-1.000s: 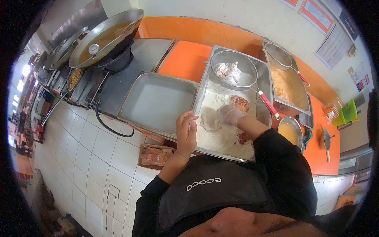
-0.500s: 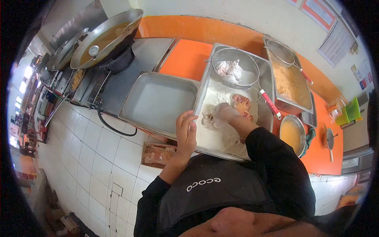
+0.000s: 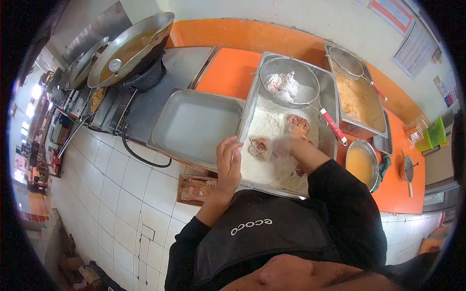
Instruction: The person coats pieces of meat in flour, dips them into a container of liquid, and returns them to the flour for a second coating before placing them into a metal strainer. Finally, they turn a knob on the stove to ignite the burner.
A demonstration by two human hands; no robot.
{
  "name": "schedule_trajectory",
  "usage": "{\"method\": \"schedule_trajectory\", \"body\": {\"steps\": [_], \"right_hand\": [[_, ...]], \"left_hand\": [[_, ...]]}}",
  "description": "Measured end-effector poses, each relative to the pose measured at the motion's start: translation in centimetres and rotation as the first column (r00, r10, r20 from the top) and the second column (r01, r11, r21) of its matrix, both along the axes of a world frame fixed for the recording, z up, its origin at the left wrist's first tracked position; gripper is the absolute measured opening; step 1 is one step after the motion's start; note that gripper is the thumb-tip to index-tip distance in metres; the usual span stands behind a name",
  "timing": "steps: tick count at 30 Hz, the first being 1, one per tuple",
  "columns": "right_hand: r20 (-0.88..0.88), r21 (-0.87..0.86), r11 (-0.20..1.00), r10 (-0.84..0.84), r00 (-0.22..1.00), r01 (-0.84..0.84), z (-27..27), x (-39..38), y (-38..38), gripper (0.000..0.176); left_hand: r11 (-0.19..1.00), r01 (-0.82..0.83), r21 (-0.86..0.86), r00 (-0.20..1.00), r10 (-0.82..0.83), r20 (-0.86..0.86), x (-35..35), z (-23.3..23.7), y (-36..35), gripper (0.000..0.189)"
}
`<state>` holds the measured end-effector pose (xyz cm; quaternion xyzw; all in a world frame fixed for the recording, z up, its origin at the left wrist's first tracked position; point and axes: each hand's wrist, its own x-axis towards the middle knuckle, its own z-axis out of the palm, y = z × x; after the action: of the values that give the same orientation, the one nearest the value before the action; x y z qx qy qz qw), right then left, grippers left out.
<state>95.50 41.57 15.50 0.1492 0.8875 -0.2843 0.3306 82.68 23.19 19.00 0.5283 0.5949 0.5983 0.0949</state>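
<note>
A deep metal tray (image 3: 247, 121) holds white flour (image 3: 267, 179). My left hand (image 3: 229, 162) rests against the tray's near-left rim, fingers stretched out and nothing in them. Inside the tray, my right hand (image 3: 284, 149) is pale, as if floured or gloved, and smeared by motion; its fingers cannot be made out. Just left of it lies a partly floured piece of raw meat (image 3: 257, 145). Another reddish piece of meat (image 3: 297, 124) lies beyond the hand, and a smaller bit (image 3: 299, 170) shows near my wrist. A red-handled sieve (image 3: 318, 92) holding flour-coated pieces (image 3: 282, 86) sits across the tray's far end.
Left of the flour stands a shallow metal pan (image 3: 199, 126). A large wok of oil (image 3: 128, 53) with a dial thermometer (image 3: 115, 66) is farther left. To the right are a crumb-filled tray (image 3: 354, 99) with a sieve and a bowl of orange-yellow liquid (image 3: 359, 165).
My right hand has moved right, off the floured piece of meat, which now lies uncovered in the flour. My left hand stays at the rim.
</note>
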Motion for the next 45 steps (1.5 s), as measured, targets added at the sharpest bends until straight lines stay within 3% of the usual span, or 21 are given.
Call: {"method": "schedule_trajectory", "body": {"steps": [2, 5, 7, 9, 10, 12, 13, 15, 19, 24, 26, 28, 30, 31, 33, 34, 37, 40, 42, 43, 45], "right_hand": [[0.042, -0.206, 0.979, 0.019, 0.999, -0.010, -5.9, 0.1, -1.0, 0.041], [-0.364, 0.002, 0.993, 0.112, 0.925, -0.119, -6.0, -1.9, -6.9, 0.030], [-0.485, 0.082, 0.987, 0.160, 0.860, -0.138, -3.4, -2.0, -7.9, 0.027], [-0.189, -0.077, 0.976, -0.215, 0.958, 0.204, 1.6, -2.0, -7.6, 0.023], [-0.189, -0.077, 0.977, -0.212, 0.959, 0.201, 0.8, -2.0, -6.1, 0.023], [-0.499, 0.091, 0.990, 0.139, 0.855, -0.108, -1.6, -1.5, -2.4, 0.025], [-0.496, 0.091, 0.990, 0.143, 0.856, -0.112, 0.4, -1.4, -2.3, 0.025], [-0.340, 0.073, 0.969, -0.198, 0.919, 0.235, 4.1, -1.0, -2.0, 0.039], [-0.405, 0.182, 0.913, -0.268, 0.874, 0.365, 2.2, -0.5, 0.1, 0.032], [-0.185, 0.468, 0.879, 0.197, 0.963, -0.090, -7.9, -1.4, 3.6, 0.025], [-0.148, 0.392, 0.896, 0.287, 0.946, -0.210, -8.4, -0.6, 6.0, 0.023], [-0.071, 0.222, 0.942, 0.275, 0.959, -0.253, -3.2, 0.0, 4.9, 0.023], [-0.227, 0.384, 0.913, -0.052, 0.972, 0.139, -1.4, 0.6, 4.1, 0.025], [-0.226, 0.387, 0.912, -0.050, 0.973, 0.137, 0.4, 0.4, 3.5, 0.025], [-0.012, 0.509, 0.852, 0.152, 0.988, -0.125, 3.5, -0.5, 2.1, 0.030], [-0.011, 0.511, 0.850, 0.152, 0.988, -0.125, 2.9, -0.3, 2.4, 0.030], [-0.176, 0.510, 0.860, 0.138, 0.975, -0.030, 1.9, 0.3, 2.6, 0.034], [-0.189, 0.400, 0.891, -0.150, 0.971, 0.215, 2.2, 0.5, 2.0, 0.038], [-0.501, 0.208, 0.897, -0.245, 0.830, 0.390, 2.4, 0.7, 2.3, 0.040], [-0.501, 0.208, 0.897, -0.244, 0.831, 0.389, 2.8, 0.8, 2.6, 0.040], [-0.250, 0.472, 0.813, -0.249, 0.936, 0.342, 3.8, 0.9, 3.0, 0.039]], "left_hand": [[1.000, 0.007, -0.010, 1.000, -0.007, -0.006, 0.1, 0.2, 0.0, 0.029], [1.000, 0.004, -0.003, 1.000, -0.004, -0.014, 0.1, 0.2, 0.0, 0.030], [1.000, 0.002, -0.003, 1.000, -0.002, -0.006, 0.1, 0.2, -0.1, 0.030], [1.000, -0.003, -0.004, 1.000, 0.003, 0.003, 0.1, 0.2, -0.1, 0.030], [1.000, 0.000, 0.000, 1.000, 0.000, -0.006, 0.0, 0.3, 0.0, 0.030], [1.000, -0.002, 0.004, 1.000, 0.002, -0.011, 0.0, 0.3, 0.0, 0.030], [1.000, 0.000, 0.002, 1.000, 0.000, -0.007, 0.0, 0.2, 0.0, 0.030], [1.000, 0.000, 0.001, 1.000, 0.000, -0.002, 0.0, 0.3, 0.0, 0.030], [1.000, -0.014, -0.011, 1.000, 0.014, -0.012, 0.2, 0.2, -0.1, 0.030], [1.000, -0.013, -0.005, 1.000, 0.013, -0.023, 0.1, -0.1, 0.1, 0.031], [1.000, -0.011, -0.008, 1.000, 0.011, -0.024, 0.1, 0.0, 0.0, 0.032], [1.000, -0.015, -0.010, 1.000, 0.014, -0.025, 0.0, 0.0, 0.1, 0.032], [1.000, -0.021, -0.014, 0.999, 0.021, -0.024, 0.1, -0.1, 0.0, 0.032], [1.000, -0.020, -0.017, 1.000, 0.020, -0.017, 0.1, -0.1, 0.0, 0.032], [1.000, -0.018, -0.017, 1.000, 0.018, -0.010, 0.1, -0.1, 0.0, 0.032], [1.000, -0.019, -0.012, 1.000, 0.018, -0.010, 0.1, -0.1, 0.0, 0.032], [0.999, -0.026, -0.019, 1.000, 0.026, 0.003, 0.4, 0.2, -0.1, 0.032], [0.999, -0.026, -0.025, 1.000, 0.026, 0.006, 0.1, 0.1, -0.1, 0.032], [1.000, -0.022, -0.021, 1.000, 0.022, 0.001, 0.1, 0.0, 0.0, 0.032], [1.000, -0.027, -0.012, 1.000, 0.027, -0.005, 0.1, 0.0, 0.0, 0.032], [1.000, -0.031, -0.003, 0.999, 0.031, -0.014, 0.1, 0.1, 0.0, 0.032]]}}
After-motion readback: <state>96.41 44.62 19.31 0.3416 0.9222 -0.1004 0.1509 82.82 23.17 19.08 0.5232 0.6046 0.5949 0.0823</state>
